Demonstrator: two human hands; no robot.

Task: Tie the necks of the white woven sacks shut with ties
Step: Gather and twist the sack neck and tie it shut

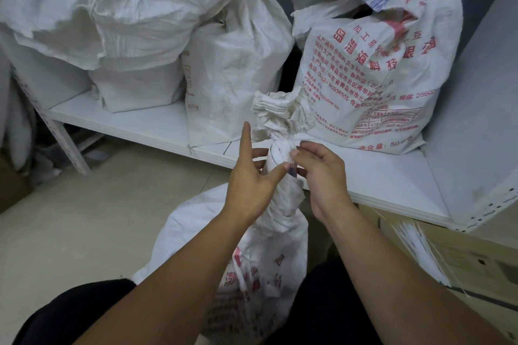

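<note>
- Storeroom corner: low white metal shelf (pixel 392 176) over a pale tiled floor (pixel 98 218); view is from above, with the person's knees at the bottom edge.
- Shelf sacks: two plain white woven sacks (pixel 134 36) at left and a red-printed sack (pixel 372 78) at right. All the tops seen are slack and folded over, with no tie visible on any. Judged not yet done.
- Working sack (pixel 252 260): stands on the floor between the knees, just in front of the shelf edge. Red print on its body.
- Its neck (pixel 283 199): gathered and twisted into an upright column, cinched narrow below a frilled top (pixel 276 108). Whether a tie already circles the cinch cannot be told.
- Cardboard box (pixel 476 260) at right carries a bundle of white ties (pixel 417 249), well apart from both hands.
- Left hand (pixel 249 185): fingers spread wide, forefinger straight up, thumb laid against the neck; it grips nothing.
- Right hand (pixel 322 176): fingers curled, thumb and forefinger pinching a small dark strip (pixel 292 170) at the neck, possibly a tie end.
- Progress estimate: this sack is mid-closure, with fastening unconfirmed; the shelf sacks remain.
</note>
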